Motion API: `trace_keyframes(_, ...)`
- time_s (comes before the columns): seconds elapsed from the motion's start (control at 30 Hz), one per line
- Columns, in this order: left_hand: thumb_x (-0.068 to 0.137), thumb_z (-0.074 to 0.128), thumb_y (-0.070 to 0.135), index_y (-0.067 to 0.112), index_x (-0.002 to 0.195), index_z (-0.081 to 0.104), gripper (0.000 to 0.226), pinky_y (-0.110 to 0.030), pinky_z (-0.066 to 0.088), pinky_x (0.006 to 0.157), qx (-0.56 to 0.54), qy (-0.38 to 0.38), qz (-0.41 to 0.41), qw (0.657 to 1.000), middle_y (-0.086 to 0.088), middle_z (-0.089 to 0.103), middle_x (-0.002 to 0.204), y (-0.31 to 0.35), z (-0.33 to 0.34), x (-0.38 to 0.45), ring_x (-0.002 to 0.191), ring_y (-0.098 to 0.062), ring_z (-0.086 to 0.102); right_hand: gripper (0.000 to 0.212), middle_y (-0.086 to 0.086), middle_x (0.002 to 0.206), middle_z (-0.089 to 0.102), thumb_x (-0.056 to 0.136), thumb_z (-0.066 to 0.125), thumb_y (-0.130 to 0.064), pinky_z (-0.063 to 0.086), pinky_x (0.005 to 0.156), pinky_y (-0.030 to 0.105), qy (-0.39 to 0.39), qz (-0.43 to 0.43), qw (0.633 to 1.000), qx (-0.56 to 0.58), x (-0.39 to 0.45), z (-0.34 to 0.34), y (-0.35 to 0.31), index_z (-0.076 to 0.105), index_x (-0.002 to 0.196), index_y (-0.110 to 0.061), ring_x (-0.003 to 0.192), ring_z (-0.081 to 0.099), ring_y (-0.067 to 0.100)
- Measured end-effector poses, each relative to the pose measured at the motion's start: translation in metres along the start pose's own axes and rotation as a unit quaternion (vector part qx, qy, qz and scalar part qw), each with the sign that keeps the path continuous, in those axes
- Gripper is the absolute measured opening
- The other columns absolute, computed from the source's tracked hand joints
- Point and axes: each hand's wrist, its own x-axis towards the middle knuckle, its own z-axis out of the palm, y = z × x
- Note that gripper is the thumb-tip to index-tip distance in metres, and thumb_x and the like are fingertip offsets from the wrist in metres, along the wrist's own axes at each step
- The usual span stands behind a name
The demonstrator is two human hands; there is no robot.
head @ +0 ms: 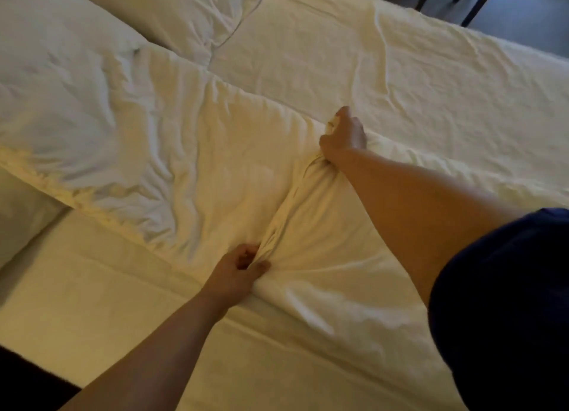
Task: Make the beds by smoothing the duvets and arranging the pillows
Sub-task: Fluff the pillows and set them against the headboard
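Both fists closed on the duvet (191, 151): my left hand (237, 272) bunches its near edge, my right hand (343, 133) grips the far edge. The gathered ridge runs between them; the duvet's bulk lies leftward toward the pillows (172, 13). Left hand is nearer me, so the spreading pull likely goes rightward over the bare sheet (431, 81).

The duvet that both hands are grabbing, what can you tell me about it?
The duvet is white, soft and puffy, heavily creased, lying across the bed sheet. The left hand bunches its near edge; the right hand grips its far edge, pulling a taut gathered ridge between them. Its far end lies against a pillow.
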Motion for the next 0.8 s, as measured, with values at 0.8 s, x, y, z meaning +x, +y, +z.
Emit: trace_keyframes(0.8,0.089,0.034,0.048,0.033,0.162,0.018,0.076,-0.057,0.003,0.125,0.52,0.05,0.327,0.787,0.0,0.007,0.173,0.12,0.211,0.027,0.159,-0.027,0.004,0.09,0.001,0.175,0.007,0.089,0.057,-0.073,0.003,0.127,0.062,0.123,0.041,0.988,-0.084,-0.143,-0.168,0.249,0.018,0.164,-0.041,0.161,0.001,0.03)
